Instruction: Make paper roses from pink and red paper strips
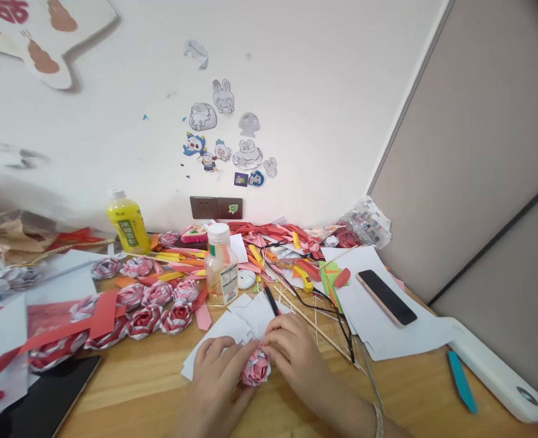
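A pink and white folded paper rose [256,367] is between my two hands near the table's front edge. My left hand [223,372] closes round its left side, with the thumb along the upper edge. From the right, my right hand [292,353] pinches the rose's upper rim with thumb and forefinger. White paper sheets [220,331] lie just behind the hands, and a black pen [271,301] rests beyond my right fingers.
Finished paper roses [144,321] stand at the left, beside a tablet [45,395]. Behind are a yellow bottle [128,224], a clear jar [222,267], paper strips [273,234] and a yellow glue gun [303,277]. A phone [387,297] and teal cutter [461,381] lie right.
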`<state>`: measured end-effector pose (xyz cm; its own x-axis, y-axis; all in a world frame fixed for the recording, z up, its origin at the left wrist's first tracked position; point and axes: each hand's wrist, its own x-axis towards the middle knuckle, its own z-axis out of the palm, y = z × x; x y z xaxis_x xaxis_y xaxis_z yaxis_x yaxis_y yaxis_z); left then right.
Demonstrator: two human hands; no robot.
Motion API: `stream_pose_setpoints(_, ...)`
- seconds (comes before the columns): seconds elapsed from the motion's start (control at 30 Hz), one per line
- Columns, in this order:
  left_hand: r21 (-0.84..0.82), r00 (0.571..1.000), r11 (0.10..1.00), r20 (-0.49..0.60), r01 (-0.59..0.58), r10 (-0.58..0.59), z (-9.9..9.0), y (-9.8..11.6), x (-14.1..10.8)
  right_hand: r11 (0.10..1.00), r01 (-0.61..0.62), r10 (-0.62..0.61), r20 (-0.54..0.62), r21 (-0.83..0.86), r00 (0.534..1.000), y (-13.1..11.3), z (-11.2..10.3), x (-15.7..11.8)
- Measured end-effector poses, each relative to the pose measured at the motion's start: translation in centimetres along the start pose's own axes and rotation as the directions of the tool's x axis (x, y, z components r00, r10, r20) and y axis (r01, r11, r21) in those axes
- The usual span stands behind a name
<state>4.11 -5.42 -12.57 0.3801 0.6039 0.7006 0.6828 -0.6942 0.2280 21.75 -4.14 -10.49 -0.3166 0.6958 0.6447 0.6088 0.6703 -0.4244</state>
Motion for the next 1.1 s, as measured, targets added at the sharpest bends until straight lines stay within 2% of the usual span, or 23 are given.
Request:
stream_pose_setpoints(0.3,-0.017,0.998,0.999,0.037,0.043,-0.042,-0.06,-0.13,-0.24,0.996,-0.015,0.009,0.064,0.09,0.998,0.94,-0.89,0.06)
stream_pose_setpoints(0.63,-0.081,0.996,0.993,0.035,0.082,-0.079,0.45,-0.11,-0.83,0.986,0.153,-0.156,0.054,0.06,0.986,0.56,-0.7,-0.16)
stream_pose_setpoints(0.83,-0.086,0.997,0.994,0.049,0.071,-0.067,0.26,-0.18,-0.71,0.988,0.151,-0.151,0.024,0.028,0.988,0.5,-0.81,-0.13)
stream_pose_setpoints(1.1,-0.078,0.995,0.995,0.078,0.069,-0.063,0.0,-0.15,-0.52,0.981,0.036,-0.051,0.075,0.192,0.996,0.53,-0.76,-0.05)
